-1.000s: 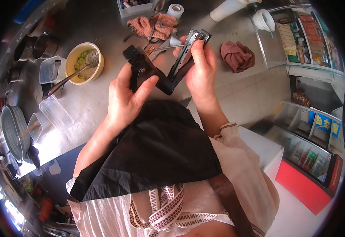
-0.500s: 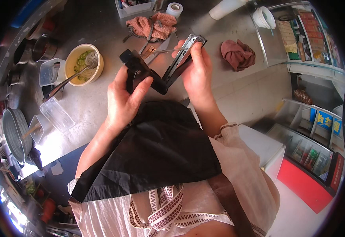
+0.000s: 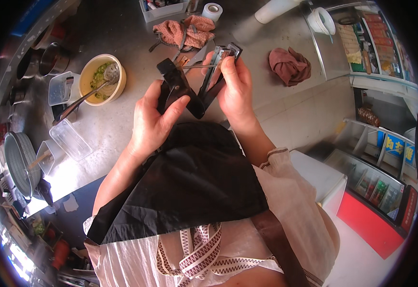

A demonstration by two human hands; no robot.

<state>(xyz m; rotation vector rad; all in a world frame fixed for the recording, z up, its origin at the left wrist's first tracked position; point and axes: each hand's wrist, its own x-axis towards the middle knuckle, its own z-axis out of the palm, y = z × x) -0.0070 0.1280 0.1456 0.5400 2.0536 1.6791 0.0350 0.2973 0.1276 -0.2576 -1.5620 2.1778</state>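
Observation:
A black stapler (image 3: 197,106) is spread wide at its hinge, held in both hands above the metal counter. My left hand (image 3: 152,119) is closed around its black upper arm, thumb along the near side. The other half, with the silvery staple rail, is gripped by my right hand (image 3: 236,93), its thumb pressing near the rail's far end. A thin metal rod spans the gap between the two halves. Whether staples lie in the rail, I cannot tell. Beyond the stapler, a pair of scissors (image 3: 200,59) lies partly hidden on the counter.
At left stands a cream bowl (image 3: 123,86) of chopped greens with a ladle in it, near clear plastic boxes (image 3: 72,138). Behind are a pink cloth (image 3: 197,31) and a tape roll (image 3: 212,11). A brown cloth (image 3: 290,67) lies to the right.
The stapler's two halves have come closer together. My right hand has shifted slightly left and down, while the upper arm in my left hand has moved a little right.

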